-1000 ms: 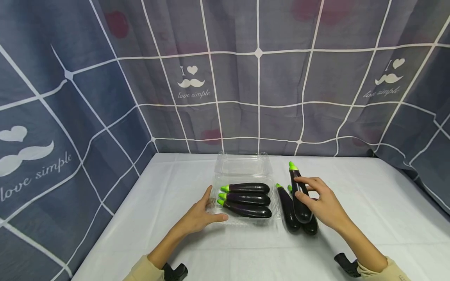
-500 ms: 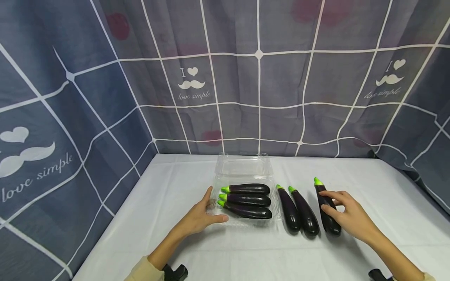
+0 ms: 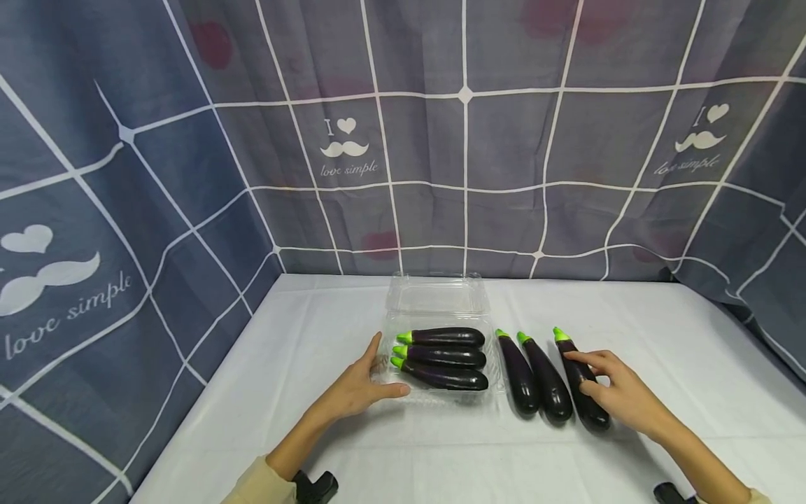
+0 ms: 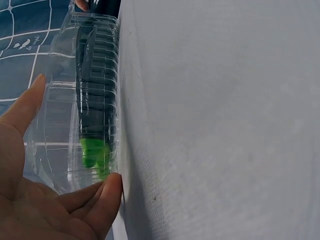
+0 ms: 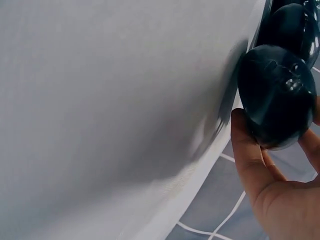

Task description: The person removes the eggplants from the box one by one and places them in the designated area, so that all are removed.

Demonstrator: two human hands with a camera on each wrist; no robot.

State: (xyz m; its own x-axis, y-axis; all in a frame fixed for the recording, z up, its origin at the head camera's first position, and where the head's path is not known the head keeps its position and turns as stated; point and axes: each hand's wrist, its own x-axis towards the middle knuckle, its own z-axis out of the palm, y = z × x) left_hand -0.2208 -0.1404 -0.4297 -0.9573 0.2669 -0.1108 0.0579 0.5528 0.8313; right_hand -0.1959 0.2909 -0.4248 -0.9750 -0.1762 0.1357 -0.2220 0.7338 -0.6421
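In the head view, a clear plastic clamshell container [image 3: 436, 297] stands mid-table with its lid folded back. Three dark eggplants [image 3: 443, 358] with green caps lie side by side in it. My left hand [image 3: 355, 388] spreads its thumb and fingers along the container's left side, touching its wall [image 4: 55, 125] in the left wrist view. On the right, my right hand [image 3: 623, 392] grips an eggplant [image 3: 579, 381] between thumb and fingers, its rounded end [image 5: 277, 95] filling the right wrist view. Two more eggplants [image 3: 519, 374] lie between that one and the container.
A white cloth [image 3: 327, 308] covers the table. Grey-blue checked curtains [image 3: 504, 140] hang behind it and along both sides. Black wrist mounts [image 3: 317, 488] sit below each hand.
My right hand has carried one eggplant from on top of the others to the right, set it down beside them, then shifted it slightly left. The left hand stays put.
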